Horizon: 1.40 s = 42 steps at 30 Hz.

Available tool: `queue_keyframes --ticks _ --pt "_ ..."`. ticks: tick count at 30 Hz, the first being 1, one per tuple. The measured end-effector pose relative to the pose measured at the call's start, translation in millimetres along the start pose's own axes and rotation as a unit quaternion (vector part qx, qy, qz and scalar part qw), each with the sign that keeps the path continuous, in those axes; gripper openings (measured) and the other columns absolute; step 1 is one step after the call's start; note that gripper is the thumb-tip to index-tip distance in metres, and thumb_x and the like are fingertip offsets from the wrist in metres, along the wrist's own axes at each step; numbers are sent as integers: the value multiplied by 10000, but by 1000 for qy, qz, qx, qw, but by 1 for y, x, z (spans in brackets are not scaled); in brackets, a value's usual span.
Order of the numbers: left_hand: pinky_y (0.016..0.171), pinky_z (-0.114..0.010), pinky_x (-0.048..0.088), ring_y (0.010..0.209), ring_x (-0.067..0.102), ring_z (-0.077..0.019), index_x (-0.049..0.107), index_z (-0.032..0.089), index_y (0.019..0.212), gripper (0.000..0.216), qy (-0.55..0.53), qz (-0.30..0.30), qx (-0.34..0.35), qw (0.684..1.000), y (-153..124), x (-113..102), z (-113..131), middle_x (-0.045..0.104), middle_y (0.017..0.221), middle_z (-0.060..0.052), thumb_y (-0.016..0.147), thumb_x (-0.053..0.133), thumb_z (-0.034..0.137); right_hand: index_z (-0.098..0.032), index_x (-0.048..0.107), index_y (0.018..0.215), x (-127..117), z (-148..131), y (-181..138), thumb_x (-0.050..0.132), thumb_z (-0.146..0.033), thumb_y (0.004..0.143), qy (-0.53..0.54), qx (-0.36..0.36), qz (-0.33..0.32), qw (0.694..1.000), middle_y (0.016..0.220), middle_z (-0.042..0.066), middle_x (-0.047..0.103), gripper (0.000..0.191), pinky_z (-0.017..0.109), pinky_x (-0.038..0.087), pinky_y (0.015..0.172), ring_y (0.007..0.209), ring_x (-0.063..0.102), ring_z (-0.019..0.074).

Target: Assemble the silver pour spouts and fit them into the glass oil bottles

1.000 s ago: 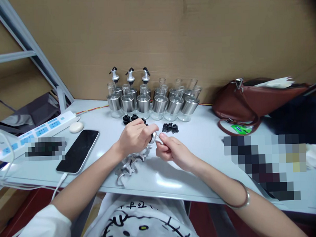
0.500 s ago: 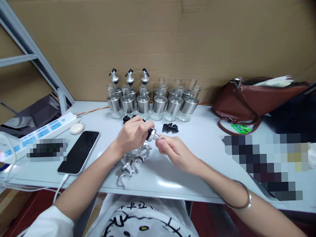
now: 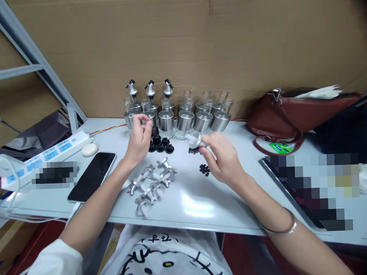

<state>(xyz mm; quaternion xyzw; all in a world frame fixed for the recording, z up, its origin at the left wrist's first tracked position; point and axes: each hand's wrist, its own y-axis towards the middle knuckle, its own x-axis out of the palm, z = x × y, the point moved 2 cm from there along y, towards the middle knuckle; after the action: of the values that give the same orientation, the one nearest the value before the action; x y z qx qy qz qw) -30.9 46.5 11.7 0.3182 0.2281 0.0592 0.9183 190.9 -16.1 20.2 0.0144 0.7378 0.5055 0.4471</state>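
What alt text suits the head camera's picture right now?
A person's right hand holds a silver part above a table, the left hand beside a black cap. Loose silver pieces lie nearer the person; glass-and-metal bottles stand behind, three topped with spouts.

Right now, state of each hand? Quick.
Left hand: fingers curled at a black stopper; can't tell whether it's gripped.
Right hand: closed, holding a silver pourer head, blurred.

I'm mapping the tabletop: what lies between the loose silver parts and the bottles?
In the head view, black pieces sit between the silver parts and the bottles, the left hand beside them.
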Motion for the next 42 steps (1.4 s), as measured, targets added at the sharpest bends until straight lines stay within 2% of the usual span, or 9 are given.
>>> queue_keyframes --ticks 4,8,12,19,29,34,38,40,42 --pt "695 -244 426 700 511 -107 420 198 896 159 108 -37 26 993 6 -7 -8 511 804 12 858 546 287 -179 479 1286 -1 9 -4 367 -247 951 35 60 40 997 835 68 608 359 348 410 723 754 515 202" --pt "781 -283 441 833 554 -151 525 172 871 64 188 -145 50 970 5 -10 -8 573 917 -38 861 515 234 -174 484 1284 3 11 -5 375 -254 951 32 67 21 997 845 76 620 360 352 427 724 756 525 206" --pt "755 -314 447 800 582 -183 597 171 849 104 243 -196 38 949 5 -14 -12 612 877 -47 848 522 242 -185 500 1234 5 8 -5 370 -275 954 37 79 8 996 898 88 649 322 354 433 727 782 566 213" --pt "708 -315 440 780 591 -201 609 176 861 88 305 -239 39 921 3 -11 -26 617 853 -52 824 545 225 -179 603 944 9 -1 -6 468 -259 928 14 40 -11 999 801 67 635 158 325 405 676 722 561 182" --pt "728 -318 452 816 614 -214 621 177 895 108 328 -254 17 910 1 -9 -26 655 887 -57 841 545 231 -164 642 934 26 -10 -9 515 -230 913 112 39 -77 990 805 54 670 145 286 446 690 724 602 146" --pt "841 -369 454 974 597 -247 624 175 951 237 344 -225 28 911 6 -19 -2 645 1005 -85 920 422 297 -172 648 908 44 -19 1 544 -252 903 139 55 -145 978 787 27 677 131 288 397 717 706 598 130" --pt "988 -433 412 1147 527 -251 508 223 1197 376 233 -184 -16 955 -15 -43 31 576 1200 -79 919 409 456 -174 662 913 57 -30 11 541 -269 902 137 30 -220 965 829 49 651 154 308 405 725 783 590 163" --pt "1052 -443 382 1299 409 -265 329 288 1358 608 171 -219 -55 959 -42 -54 39 405 1410 -85 839 519 541 -175 661 941 59 -34 12 527 -292 907 154 42 -244 957 882 69 635 181 333 439 755 843 584 184" --pt "1102 -473 334 1391 277 -307 128 313 1440 979 129 -259 -90 953 -74 -62 39 217 1517 -115 681 672 605 -181 632 1044 60 -37 10 540 -337 893 190 79 -244 948 1028 102 611 236 379 461 850 986 568 213"
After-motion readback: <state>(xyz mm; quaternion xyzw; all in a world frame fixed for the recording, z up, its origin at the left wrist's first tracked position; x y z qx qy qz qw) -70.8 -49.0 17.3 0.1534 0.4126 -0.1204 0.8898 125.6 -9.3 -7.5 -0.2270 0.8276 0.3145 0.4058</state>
